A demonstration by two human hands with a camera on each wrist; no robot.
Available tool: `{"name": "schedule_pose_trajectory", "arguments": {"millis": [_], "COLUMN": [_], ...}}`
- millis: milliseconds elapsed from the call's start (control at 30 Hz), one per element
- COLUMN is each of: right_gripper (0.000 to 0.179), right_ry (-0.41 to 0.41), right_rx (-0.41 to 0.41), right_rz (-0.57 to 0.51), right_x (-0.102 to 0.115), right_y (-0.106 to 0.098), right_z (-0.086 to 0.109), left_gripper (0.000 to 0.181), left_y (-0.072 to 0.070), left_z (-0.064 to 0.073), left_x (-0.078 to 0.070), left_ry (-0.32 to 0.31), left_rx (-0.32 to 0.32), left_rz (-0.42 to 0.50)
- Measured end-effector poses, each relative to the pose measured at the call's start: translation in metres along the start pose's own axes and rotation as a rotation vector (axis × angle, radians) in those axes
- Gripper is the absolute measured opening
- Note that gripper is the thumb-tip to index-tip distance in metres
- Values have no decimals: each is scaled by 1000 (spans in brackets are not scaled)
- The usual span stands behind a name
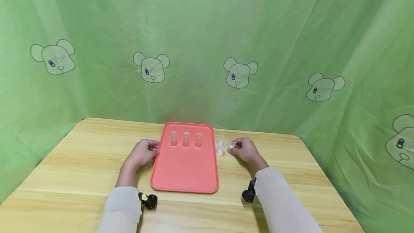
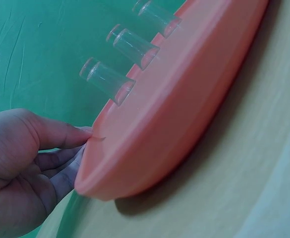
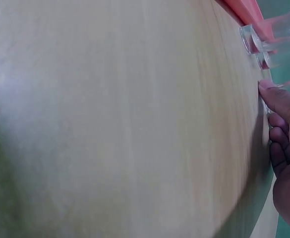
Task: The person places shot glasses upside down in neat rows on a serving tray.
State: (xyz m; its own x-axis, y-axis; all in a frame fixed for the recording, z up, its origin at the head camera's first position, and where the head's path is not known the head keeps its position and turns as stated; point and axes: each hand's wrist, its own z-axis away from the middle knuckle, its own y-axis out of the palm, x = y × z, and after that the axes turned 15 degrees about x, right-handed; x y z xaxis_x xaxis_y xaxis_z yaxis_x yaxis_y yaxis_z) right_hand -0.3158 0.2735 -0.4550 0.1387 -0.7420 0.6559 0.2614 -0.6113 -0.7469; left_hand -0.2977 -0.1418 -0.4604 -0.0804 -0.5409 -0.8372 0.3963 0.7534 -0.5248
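A red tray lies on the table. My left hand pinches its left edge, the thumb on the rim in the left wrist view. Three small clear glasses stand upside down in a row near the tray's far end: the left glass, the middle glass and the right glass. Just right of the tray, two more clear glasses stand upright, a nearer glass and a farther glass. Beside them my right hand holds another small glass between thumb and fingers, partly hidden.
The wooden table extends to both sides of the tray. A green curtain with bear-head prints hangs behind and beside it. A black wrist camera sits at the left sleeve, another black wrist camera at the right.
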Motion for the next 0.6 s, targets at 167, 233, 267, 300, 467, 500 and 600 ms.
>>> {"name": "schedule_pose_trajectory", "arguments": {"millis": [167,233,267,300,467,500,600], "right_gripper": [24,25,25,26,22,20,17], "right_ry": [-9,-11,-11,-11,-13,-15,-31], "right_rx": [4,4,3,5,12,14,10], "right_rz": [-18,-35,-41,-47,-52,-46,-18], "right_x": [-1,-1,-1,-1,-3,-3,-3], "right_y": [-3,-4,-5,-6,-11,-13,-17], "right_z": [0,0,1,1,0,0,-1], "left_gripper": [35,35,35,35,35,35,35], "left_y": [0,0,0,0,0,0,0], "left_z": [0,0,0,0,1,1,1], "left_x": [-1,-1,-2,-2,-2,-1,-1], "left_ry": [3,3,3,3,3,2,-1], "left_rx": [0,-1,-1,-1,-1,-1,0], "left_rz": [0,-1,-2,-1,-6,-7,-7]}}
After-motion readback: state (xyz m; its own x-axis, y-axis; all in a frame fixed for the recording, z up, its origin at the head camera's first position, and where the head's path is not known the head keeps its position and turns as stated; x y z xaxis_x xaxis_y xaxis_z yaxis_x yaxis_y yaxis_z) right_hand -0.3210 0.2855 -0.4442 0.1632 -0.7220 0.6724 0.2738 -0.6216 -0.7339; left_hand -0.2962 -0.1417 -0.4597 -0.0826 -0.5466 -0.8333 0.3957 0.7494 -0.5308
